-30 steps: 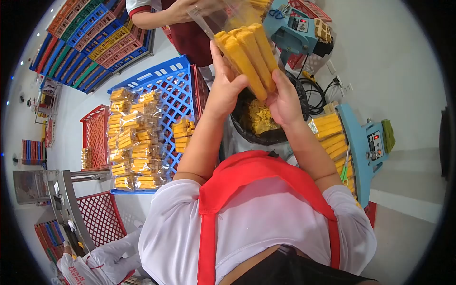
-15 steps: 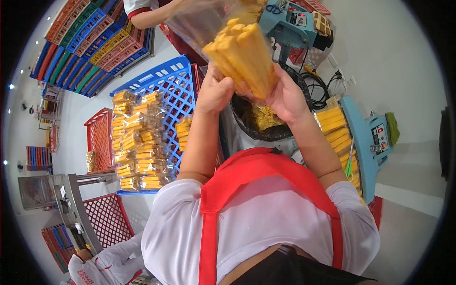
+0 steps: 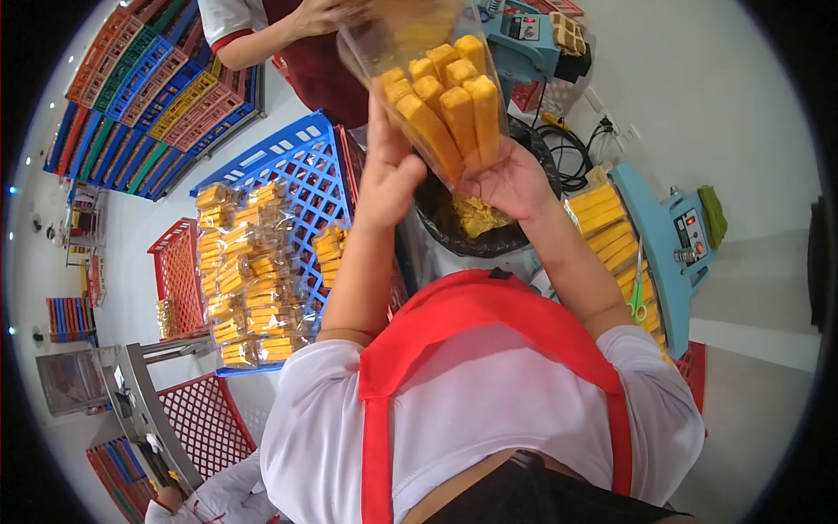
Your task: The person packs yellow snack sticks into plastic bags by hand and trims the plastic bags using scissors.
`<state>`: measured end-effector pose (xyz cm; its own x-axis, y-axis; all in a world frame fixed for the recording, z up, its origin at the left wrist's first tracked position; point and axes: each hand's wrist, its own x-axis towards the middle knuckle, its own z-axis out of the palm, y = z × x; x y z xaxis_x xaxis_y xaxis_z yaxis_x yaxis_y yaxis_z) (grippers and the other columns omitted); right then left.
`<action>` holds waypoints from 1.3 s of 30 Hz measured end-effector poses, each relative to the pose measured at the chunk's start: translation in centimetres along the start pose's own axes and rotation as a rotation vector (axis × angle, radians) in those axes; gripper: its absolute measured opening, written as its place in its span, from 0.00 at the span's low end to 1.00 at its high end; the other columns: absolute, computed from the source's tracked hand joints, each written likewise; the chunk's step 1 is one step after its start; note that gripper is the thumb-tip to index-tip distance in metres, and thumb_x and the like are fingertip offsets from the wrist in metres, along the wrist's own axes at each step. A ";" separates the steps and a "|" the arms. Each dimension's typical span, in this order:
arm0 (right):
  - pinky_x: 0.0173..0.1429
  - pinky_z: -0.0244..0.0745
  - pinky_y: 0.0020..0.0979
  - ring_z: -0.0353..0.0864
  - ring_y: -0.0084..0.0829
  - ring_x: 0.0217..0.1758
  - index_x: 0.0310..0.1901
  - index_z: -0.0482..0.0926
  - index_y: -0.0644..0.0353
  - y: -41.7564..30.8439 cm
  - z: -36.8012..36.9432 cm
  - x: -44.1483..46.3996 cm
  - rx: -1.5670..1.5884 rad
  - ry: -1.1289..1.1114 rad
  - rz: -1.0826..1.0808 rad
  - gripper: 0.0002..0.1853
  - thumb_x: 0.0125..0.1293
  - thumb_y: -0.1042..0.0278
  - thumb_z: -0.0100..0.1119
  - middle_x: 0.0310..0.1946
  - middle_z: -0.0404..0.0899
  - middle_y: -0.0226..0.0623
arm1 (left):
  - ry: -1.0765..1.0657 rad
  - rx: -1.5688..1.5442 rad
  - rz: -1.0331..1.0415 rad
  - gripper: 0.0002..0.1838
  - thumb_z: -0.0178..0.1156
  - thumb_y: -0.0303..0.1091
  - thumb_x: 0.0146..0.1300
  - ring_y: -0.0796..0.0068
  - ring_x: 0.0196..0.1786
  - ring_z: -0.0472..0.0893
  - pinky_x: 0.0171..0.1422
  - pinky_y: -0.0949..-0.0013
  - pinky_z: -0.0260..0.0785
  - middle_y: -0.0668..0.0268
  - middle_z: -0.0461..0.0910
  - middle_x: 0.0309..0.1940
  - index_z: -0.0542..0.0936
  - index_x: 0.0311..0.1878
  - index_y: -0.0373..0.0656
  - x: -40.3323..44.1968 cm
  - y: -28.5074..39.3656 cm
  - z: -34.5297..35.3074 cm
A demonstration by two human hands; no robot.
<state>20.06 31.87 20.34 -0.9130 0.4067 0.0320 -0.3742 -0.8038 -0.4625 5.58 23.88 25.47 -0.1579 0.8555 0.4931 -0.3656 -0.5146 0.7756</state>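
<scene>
1. Grasping the bottom of a clear bag [image 3: 425, 96], the right hand [image 3: 511, 181] has its fingers curled in; the left hand [image 3: 391, 179] lies unclenched along the bag's other side, thumb apart; yellow sticks [image 3: 456, 109] stand in the tilted bag, held out ahead of a red apron [image 3: 484, 295].
2. Below the hands sits a black-lined bin [image 3: 449, 241]; yellow scraps [image 3: 477, 218] lie in it.
3. To the right, green-handled scissors [image 3: 638, 301] rest on packed sticks [image 3: 604, 236], just beside a blue machine [image 3: 676, 249].
4. To the left, a blue crate [image 3: 325, 157] holds packets [image 3: 234, 271]; a red crate [image 3: 182, 262] stands beyond.
5. Farther off, a co-worker's arm [image 3: 253, 48] extends near the bag's top, contact unclear; stacked crates [image 3: 157, 92] rise at upper left.
</scene>
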 end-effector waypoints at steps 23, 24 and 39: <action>0.60 0.60 0.31 0.66 0.30 0.57 0.58 0.59 0.63 -1.1 0.6 -0.3 -0.289 0.029 -0.468 0.30 0.56 0.63 0.58 0.55 0.65 0.37 | 0.031 -0.048 -0.098 0.45 0.60 0.28 0.50 0.67 0.62 0.60 0.63 0.64 0.54 0.61 0.57 0.60 0.42 0.66 0.45 0.4 -1.6 -0.6; 0.61 0.58 0.30 0.64 0.28 0.58 0.58 0.59 0.64 -1.2 0.7 -0.8 -0.513 0.064 -0.439 0.30 0.55 0.66 0.58 0.55 0.65 0.36 | 0.009 -0.051 -0.175 0.45 0.62 0.31 0.50 0.67 0.61 0.62 0.63 0.65 0.54 0.62 0.57 0.61 0.43 0.66 0.44 0.1 -0.8 -0.1; 0.49 0.71 0.30 0.76 0.31 0.42 0.45 0.71 0.70 -2.6 -3.5 1.9 -0.086 0.138 0.105 0.19 0.61 0.61 0.45 0.44 0.74 0.42 | -0.068 -1.403 -0.722 0.28 0.37 0.53 0.63 0.59 0.58 0.66 0.59 0.53 0.62 0.59 0.63 0.57 0.58 0.61 0.46 -2.9 -3.9 1.6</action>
<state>19.91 36.24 18.49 -0.9132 0.3827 -0.1398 -0.2570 -0.8073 -0.5313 8.87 23.29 21.66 0.4439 0.8628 0.2418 -0.8724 0.4778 -0.1033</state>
